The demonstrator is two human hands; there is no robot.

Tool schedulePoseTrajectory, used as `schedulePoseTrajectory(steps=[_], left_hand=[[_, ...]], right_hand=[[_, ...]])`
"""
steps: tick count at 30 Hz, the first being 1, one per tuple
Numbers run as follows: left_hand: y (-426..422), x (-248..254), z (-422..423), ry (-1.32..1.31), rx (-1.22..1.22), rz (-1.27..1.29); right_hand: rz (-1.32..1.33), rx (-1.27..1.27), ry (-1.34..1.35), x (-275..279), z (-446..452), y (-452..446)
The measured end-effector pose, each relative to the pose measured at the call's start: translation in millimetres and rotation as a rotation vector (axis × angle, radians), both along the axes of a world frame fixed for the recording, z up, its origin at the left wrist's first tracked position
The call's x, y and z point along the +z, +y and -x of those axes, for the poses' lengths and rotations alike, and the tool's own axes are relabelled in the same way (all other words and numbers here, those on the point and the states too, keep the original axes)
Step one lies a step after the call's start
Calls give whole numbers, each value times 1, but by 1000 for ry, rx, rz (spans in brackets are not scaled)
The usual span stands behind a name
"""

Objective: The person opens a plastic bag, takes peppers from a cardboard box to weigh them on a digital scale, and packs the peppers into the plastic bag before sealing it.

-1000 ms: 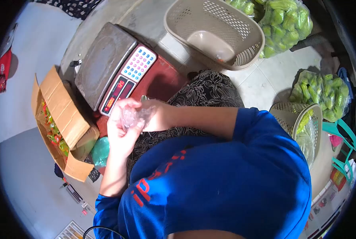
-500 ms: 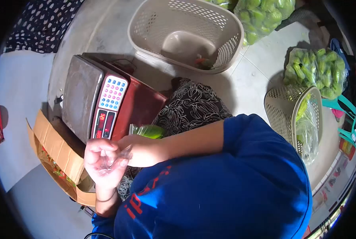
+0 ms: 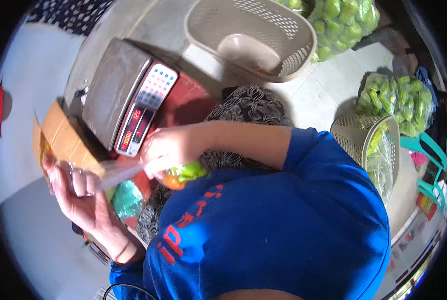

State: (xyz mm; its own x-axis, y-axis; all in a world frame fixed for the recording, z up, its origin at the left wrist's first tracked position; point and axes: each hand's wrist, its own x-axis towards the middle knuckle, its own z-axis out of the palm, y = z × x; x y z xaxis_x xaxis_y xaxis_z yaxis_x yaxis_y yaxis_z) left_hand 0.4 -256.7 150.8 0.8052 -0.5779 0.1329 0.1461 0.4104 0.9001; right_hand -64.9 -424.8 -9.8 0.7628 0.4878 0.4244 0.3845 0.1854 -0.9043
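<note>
My left hand [image 3: 81,200], at the left near the cardboard box, has its fingers curled round one end of a twisted strip of clear plastic [image 3: 118,172]. The strip runs taut across to my right hand [image 3: 168,150], which is closed on the neck of a small clear bag. Green and orange peppers [image 3: 181,175] show in this bag, below my right fingers and above my lap. Just beyond my right hand stands a digital scale [image 3: 118,92] with lit red digits and a bare metal plate.
The cardboard box [image 3: 68,135] stands left of the scale, a teal plastic bag [image 3: 128,199] near it. Ahead is a large beige basket [image 3: 248,50]. Bags of green vegetables [image 3: 343,25] lie at the upper right, and a smaller basket [image 3: 353,135] holds a filled bag.
My left hand has moved left, away from my right hand, stretching the plastic between them. My right hand now shows the bag with orange and green contents under it. The view has shifted.
</note>
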Motion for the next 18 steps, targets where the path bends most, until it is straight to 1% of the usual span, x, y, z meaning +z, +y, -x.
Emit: schedulePoseTrajectory(steps=[1,3,5,7,9,10,11,13,15,16,17,18], left_hand=[[11,3,2,26,-10,49],[32,8,7,96,49,65],[60,2,11,164,57,95],[78,0,32,309,121,148],[94,-6,58,273,472,-48],[116,-15,56,304,258,99],[138,-24,55,349,39,214],[156,-39,60,356,-37,402],[153,-41,84,301,283,254],[158,-60,84,252,165,304],[152,-64,95,289,201,267],[149,-62,104,285,152,213]], right_hand=[[6,18,-49,7,-1,4],[30,154,196,24,7,17],[-72,352,434,21,20,53],[-111,424,280,6,30,81],[71,412,360,11,38,93],[168,404,396,14,43,100],[147,400,416,17,46,105],[109,376,462,23,53,115],[36,357,532,26,55,120],[-2,338,564,29,56,124],[-20,346,608,36,59,131],[-39,351,653,43,59,137]])
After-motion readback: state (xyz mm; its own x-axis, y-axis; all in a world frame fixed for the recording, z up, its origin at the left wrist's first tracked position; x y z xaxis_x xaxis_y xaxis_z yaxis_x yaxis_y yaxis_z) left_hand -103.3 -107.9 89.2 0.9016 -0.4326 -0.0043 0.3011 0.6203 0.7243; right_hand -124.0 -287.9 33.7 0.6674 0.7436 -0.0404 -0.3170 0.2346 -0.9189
